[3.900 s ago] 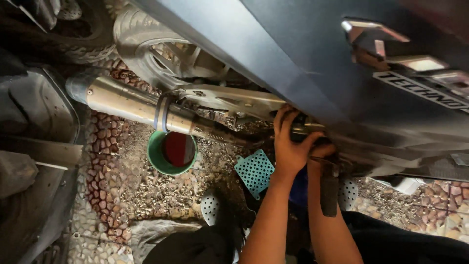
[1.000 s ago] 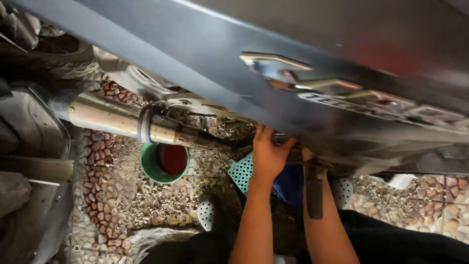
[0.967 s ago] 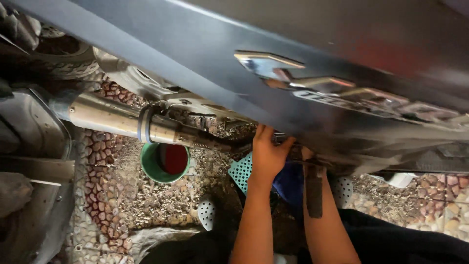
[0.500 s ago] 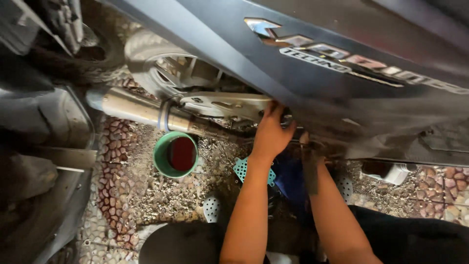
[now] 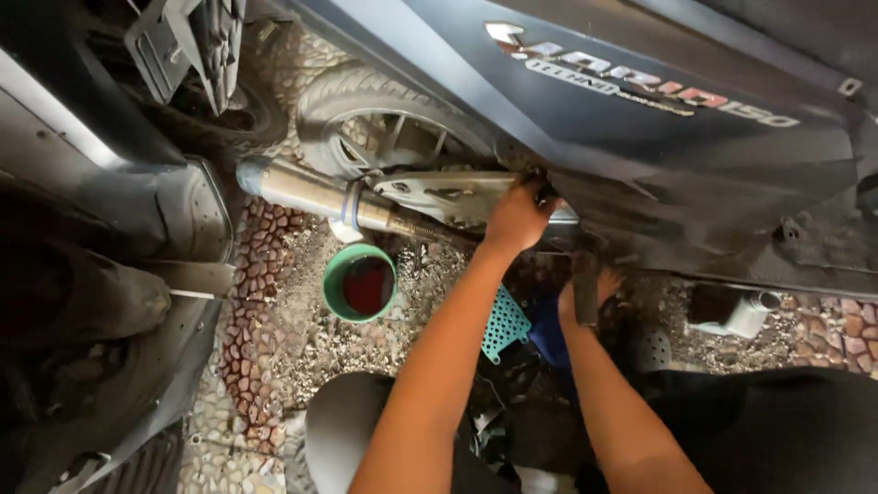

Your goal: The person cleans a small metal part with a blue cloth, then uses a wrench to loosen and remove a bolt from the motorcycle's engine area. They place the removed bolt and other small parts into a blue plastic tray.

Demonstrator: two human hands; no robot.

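The scooter [image 5: 585, 137] fills the upper part of the view: one machine, dark blue-grey, its side panel matt and a little dusty, with a strip of lettering along it. Under the panel's lower edge sits a pale, grimy metal engine cover [image 5: 448, 194], and from it one steel exhaust pipe [image 5: 320, 194] runs left, ringed by a clamp. Behind the pipe shows one rear wheel [image 5: 384, 123] with a black tyre and grey spokes.

The left hand [image 5: 517, 215] reaches up under the panel edge just right of the engine cover, fingers curled around something dark there; what it grips is hidden by the fingers and the shadow. The right hand [image 5: 585, 293] is lower, below the footboard, and closes on a dark, flat, upright tool handle [image 5: 585, 288]; the working end is out of sight. Both forearms are bare.

On the pebbled ground [image 5: 274, 320] below the exhaust stands one green bucket [image 5: 359, 284], open, holding dark reddish liquid. Between the two forearms lies one teal perforated plastic piece [image 5: 503, 325], beside a blue cloth [image 5: 549, 334]. Further right, under the scooter's footboard, one small pale canister [image 5: 736, 311] lies on its side. At the far left stands part of a second vehicle [image 5: 101, 210], black, with a number-plate bracket at the top.
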